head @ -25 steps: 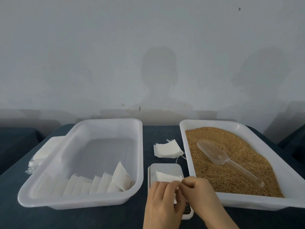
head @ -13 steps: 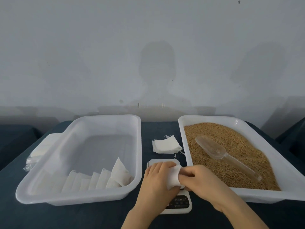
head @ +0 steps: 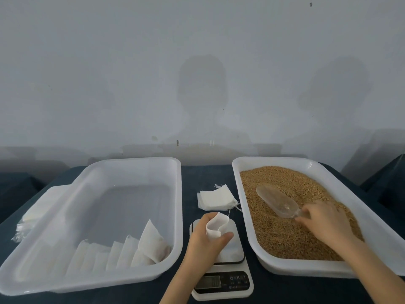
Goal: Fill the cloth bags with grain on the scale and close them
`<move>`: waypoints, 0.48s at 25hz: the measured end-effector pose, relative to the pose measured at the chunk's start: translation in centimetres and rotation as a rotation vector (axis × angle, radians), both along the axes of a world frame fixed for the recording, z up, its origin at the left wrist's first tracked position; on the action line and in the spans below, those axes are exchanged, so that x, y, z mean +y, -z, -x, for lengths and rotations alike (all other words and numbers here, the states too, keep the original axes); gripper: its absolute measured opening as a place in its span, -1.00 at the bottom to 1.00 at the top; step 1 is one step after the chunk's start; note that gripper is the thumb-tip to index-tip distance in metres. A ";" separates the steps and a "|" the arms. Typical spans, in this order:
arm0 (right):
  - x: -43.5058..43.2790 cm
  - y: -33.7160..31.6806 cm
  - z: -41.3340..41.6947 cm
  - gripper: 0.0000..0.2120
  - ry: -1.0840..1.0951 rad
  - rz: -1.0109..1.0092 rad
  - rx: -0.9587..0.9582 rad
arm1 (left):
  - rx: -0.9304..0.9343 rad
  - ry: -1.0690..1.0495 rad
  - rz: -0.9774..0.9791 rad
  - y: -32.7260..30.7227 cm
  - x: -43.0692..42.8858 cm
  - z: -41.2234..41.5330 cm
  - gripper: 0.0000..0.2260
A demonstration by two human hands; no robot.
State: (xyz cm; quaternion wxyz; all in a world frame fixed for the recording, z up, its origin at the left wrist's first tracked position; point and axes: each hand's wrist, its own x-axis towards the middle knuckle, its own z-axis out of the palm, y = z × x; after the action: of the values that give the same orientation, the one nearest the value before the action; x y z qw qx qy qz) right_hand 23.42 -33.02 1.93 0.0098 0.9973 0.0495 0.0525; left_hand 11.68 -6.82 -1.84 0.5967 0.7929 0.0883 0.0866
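**Now you are holding the bag open over the scale and taking the scoop**

Your left hand (head: 203, 242) is gripping the cloth bag (head: 215, 224) just above the scale (head: 233, 251), thumb and fingers curling round its lower part. The bag is standing upright with its long axis near vertical and its open mouth facing up. Right of the scale, your right hand (head: 324, 220) is closing its fingers over the handle of the clear scoop (head: 276, 200), which is lying on the grain (head: 285, 238). The scoop's long axis is running diagonally, its bowl pointing away from you and back towards the scale's side.

Half a second ago both hands were pinching the bag together over the scale. Since then your right hand has left it, and the bag's mouth is now gaping open. Beyond the scale, the stack of empty bags (head: 215, 198) is lying unmoved.
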 end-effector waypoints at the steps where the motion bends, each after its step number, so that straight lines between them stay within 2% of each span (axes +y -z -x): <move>1: -0.1 0.1 -0.1 -0.74 -0.020 -0.045 -0.020 | 0.005 0.000 0.006 0.0 -0.1 -0.3 -0.54; 3: -0.1 -0.5 0.3 -0.78 -0.050 -0.132 -0.045 | 0.010 0.005 0.005 0.0 -0.3 -0.7 -0.52; 5: -0.4 -2.0 1.1 -0.82 -0.070 -0.107 -0.087 | 0.017 0.006 0.016 0.1 -0.4 -1.1 -0.51; 8: -1.6 -4.9 3.1 -0.86 -0.076 0.118 -0.171 | 0.027 0.009 0.011 0.2 -0.4 -1.2 -0.50; 12: -1.9 -6.6 4.8 -0.94 -0.083 0.297 0.013 | 0.006 0.009 -0.034 0.2 -0.1 -1.1 -0.52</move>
State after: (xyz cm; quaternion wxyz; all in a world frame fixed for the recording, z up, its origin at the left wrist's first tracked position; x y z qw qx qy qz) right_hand 18.67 -34.92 8.55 0.1548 0.9823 0.0981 0.0383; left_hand 12.76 -6.87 -2.08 0.5831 0.8036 0.0853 0.0830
